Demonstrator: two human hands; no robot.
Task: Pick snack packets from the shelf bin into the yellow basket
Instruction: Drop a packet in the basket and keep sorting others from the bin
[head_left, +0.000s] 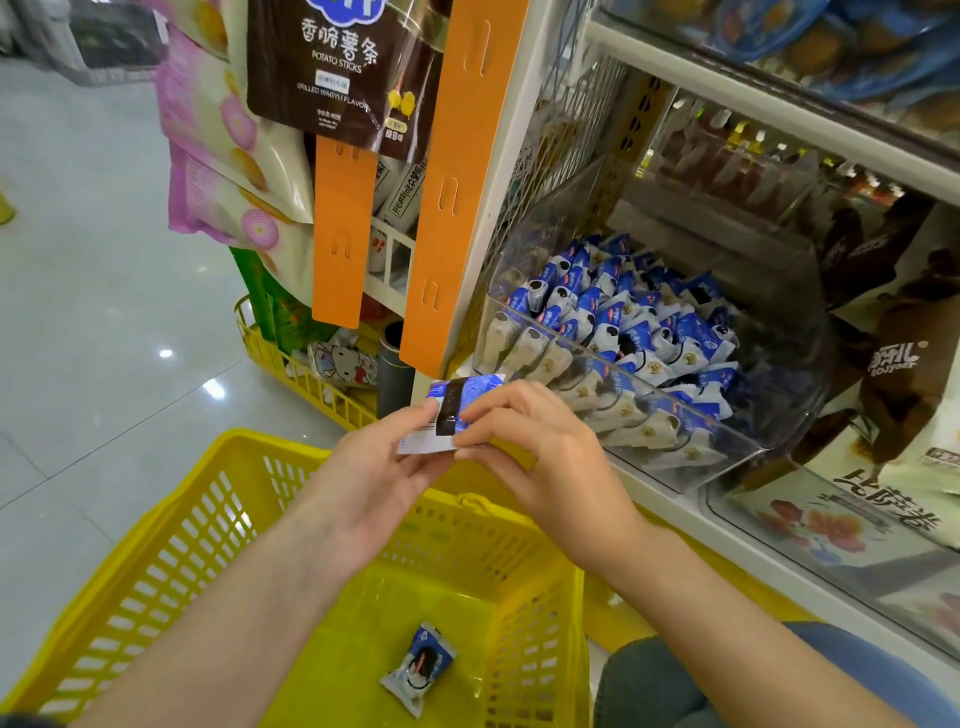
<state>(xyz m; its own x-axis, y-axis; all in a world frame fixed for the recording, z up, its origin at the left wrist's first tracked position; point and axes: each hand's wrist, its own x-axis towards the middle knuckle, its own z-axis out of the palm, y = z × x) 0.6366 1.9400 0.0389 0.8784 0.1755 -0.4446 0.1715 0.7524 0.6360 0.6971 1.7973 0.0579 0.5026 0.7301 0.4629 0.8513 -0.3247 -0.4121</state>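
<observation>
Pinching a blue snack packet (451, 410) just above the yellow basket (156, 519), with left hand (374, 467) fingers curled on its left end and right hand (545, 457) fingers on its right end. Lying inside the basket, a second packet (418, 670). Heaped up and right of the basket, in a clear bin (623, 370), many more.

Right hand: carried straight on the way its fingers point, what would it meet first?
The right hand points its fingers leftward and pinches the snack packet; straight on, it would most likely meet the left hand holding the packet's other end, though depth is unclear.
</observation>
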